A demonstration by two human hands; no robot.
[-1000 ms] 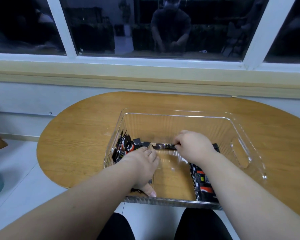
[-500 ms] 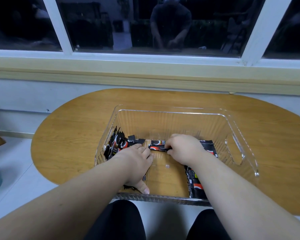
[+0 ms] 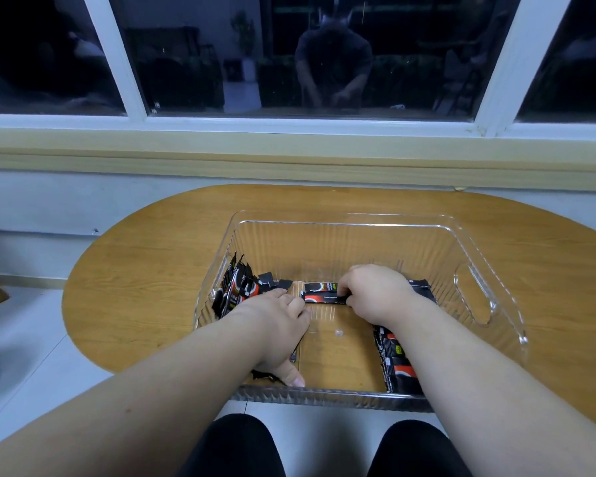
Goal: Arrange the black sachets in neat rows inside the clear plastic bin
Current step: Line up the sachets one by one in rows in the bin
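Note:
A clear plastic bin stands on the wooden table, and both my hands are inside it. Black sachets with red and white print stand on edge against the bin's left wall. My left hand lies flat on more sachets along the left side, thumb near the front wall. My right hand pinches a black sachet lying crosswise near the back, with another sachet just behind it. A row of sachets runs along the right side, partly under my right forearm.
The oval wooden table ends at a wall with a windowsill behind. The bin's front wall overhangs the table's near edge above my knees. A bare strip of the bin's floor lies between my hands.
My right hand has shifted slightly left along the back, gripping the crosswise sachet; the head camera has tilted and moved closer. My left hand stays pressed on the left sachets.

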